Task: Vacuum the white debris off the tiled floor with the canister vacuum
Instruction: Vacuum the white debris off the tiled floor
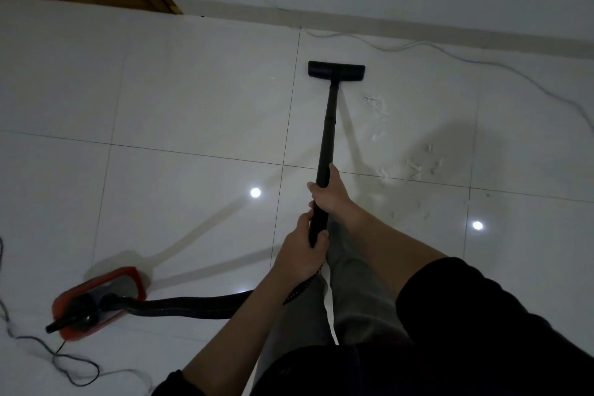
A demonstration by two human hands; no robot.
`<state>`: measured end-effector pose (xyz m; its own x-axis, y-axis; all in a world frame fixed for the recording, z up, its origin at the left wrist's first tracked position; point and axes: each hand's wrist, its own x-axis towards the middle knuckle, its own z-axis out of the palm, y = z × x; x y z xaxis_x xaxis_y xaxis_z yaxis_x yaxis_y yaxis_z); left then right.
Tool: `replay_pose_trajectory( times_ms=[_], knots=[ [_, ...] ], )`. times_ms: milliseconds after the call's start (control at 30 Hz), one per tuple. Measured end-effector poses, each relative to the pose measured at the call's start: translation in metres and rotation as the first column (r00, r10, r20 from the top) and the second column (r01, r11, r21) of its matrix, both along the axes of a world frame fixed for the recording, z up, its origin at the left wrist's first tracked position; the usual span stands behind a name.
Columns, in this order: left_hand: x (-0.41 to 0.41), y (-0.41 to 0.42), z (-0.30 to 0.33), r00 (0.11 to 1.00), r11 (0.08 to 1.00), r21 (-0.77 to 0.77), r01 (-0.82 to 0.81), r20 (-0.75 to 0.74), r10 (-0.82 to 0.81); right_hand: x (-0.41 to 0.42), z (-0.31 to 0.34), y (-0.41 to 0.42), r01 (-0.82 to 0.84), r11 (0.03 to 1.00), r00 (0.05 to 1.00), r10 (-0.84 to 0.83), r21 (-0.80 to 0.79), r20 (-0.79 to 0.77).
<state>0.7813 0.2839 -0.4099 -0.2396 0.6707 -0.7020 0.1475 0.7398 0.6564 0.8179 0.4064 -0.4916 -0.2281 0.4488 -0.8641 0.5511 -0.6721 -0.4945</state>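
— Debris (414, 167) lay right of centre in the frame, in loose white clumps that ran from just right of the wand (328, 125) down toward the lower right tile joint. The nozzle (336, 70) sat flat on the floor (193, 100) at upper centre, near the baseboard (418, 29) and left of the nearest clump, so it covered none of it.

— How were we holding it?

— Both hands wrapped the wand. Our right hand (329, 191) gripped higher up, fingers curled round the tube; our left hand (303, 246) gripped the end below it, thumb over the top, where the hose (193, 302) joins.

— So what would have made the pass a good one?

— We judged that we needed to swing the nozzle rightward and draw it back slowly through the clumps, with the head kept flat so suction held. Light bits like these probably scatter under a fast push.

— Anything to mind?

— A pale cable (482, 63) trailed across the upper right, past the debris; we'd have kept the nozzle short of it. The canister (99, 302) sat at lower left, hose slack, so we had reach to spare.
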Motion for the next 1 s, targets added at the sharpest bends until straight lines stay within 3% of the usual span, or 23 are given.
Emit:
replay_pose_trajectory(
  times_ms=[633,1000],
  knots=[
    [-0.018,0.103,-0.023,0.998,0.999,0.02,-0.039,-0.048,0.04,-0.025,-0.021,0.108,-0.061,0.998,0.998,0.061,0.018,-0.032],
    [-0.012,0.11,-0.027,0.997,0.999,0.011,-0.047,-0.062,0.047,-0.021,-0.026,0.114,-0.04,0.999,0.999,0.041,0.027,-0.034]
  ],
)
